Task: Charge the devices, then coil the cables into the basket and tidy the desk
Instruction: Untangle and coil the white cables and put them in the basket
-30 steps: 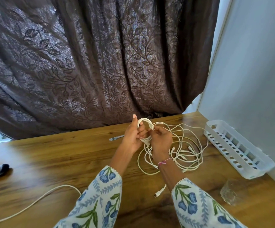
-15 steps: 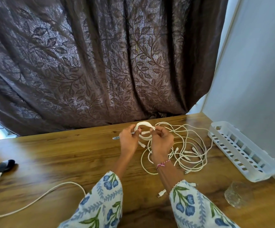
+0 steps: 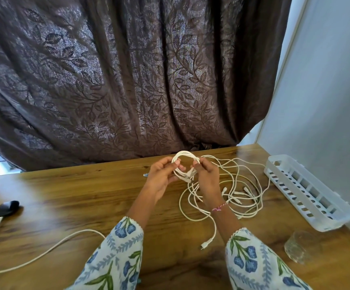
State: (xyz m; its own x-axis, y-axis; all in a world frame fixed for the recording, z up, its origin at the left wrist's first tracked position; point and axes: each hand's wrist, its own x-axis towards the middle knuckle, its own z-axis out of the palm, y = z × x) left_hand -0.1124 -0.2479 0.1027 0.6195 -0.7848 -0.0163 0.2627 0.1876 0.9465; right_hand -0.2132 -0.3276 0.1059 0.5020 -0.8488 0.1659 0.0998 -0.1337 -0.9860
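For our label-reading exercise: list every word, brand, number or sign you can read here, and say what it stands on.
None can be read. The white basket, white cables, black device, glass and curtain show no print; the curtain bears only a leaf pattern.

Soft daylight leaking round the curtain (image 3: 128,80) edges, pale glare streaking the desk (image 3: 65,195) at left, sheen on fabric folds, wide-angle bowing toward corners, mostly sharp.

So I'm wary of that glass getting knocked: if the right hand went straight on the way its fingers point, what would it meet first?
Probably the brown curtain. The right hand, holding the white coil, points away toward the desk's far edge; the glass sits nearer the person, off that line. Depth is uncertain.
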